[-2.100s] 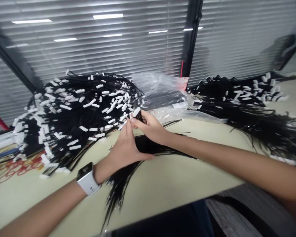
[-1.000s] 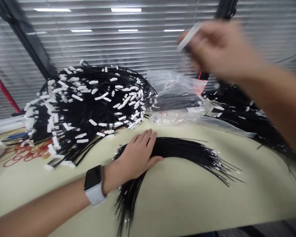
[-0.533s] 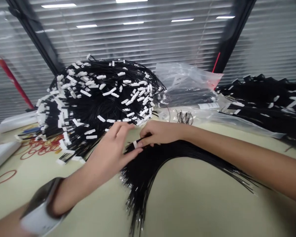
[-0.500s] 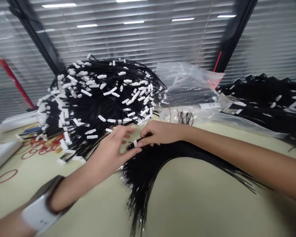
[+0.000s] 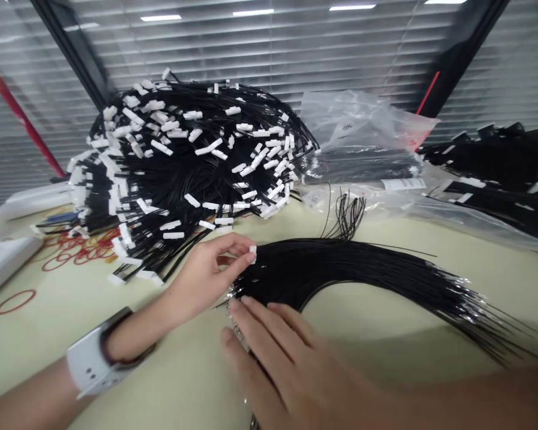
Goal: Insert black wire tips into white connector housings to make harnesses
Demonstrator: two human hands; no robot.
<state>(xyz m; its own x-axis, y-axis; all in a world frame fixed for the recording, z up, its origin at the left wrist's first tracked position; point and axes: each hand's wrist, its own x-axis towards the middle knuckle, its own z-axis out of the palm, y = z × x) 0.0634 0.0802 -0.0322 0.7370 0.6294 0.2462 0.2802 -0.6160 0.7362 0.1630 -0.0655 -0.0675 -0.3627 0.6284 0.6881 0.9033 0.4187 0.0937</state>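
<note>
A white connector (image 5: 253,253) is pinched between the thumb and fingertips of my left hand (image 5: 217,269), at the left end of a bundle of black wires (image 5: 341,260). The bundle curves across the table, with shiny tips at both ends. My right hand (image 5: 282,352) is spread, palm down, over the lower left part of the bundle. Its fingers are apart and cover some of the wire ends. Whether anything lies beneath the palm is hidden.
Behind is a big heap of black cables with white connectors (image 5: 197,161). Red rubber bands (image 5: 78,251) lie at the left, near a white box (image 5: 9,266). Clear plastic bags (image 5: 363,140) and more dark cables (image 5: 506,155) are at the back right.
My right hand has let go of the white connector, moved down toward me and spread over the wires. My left hand has closed on the connector. The view has shifted slightly.
</note>
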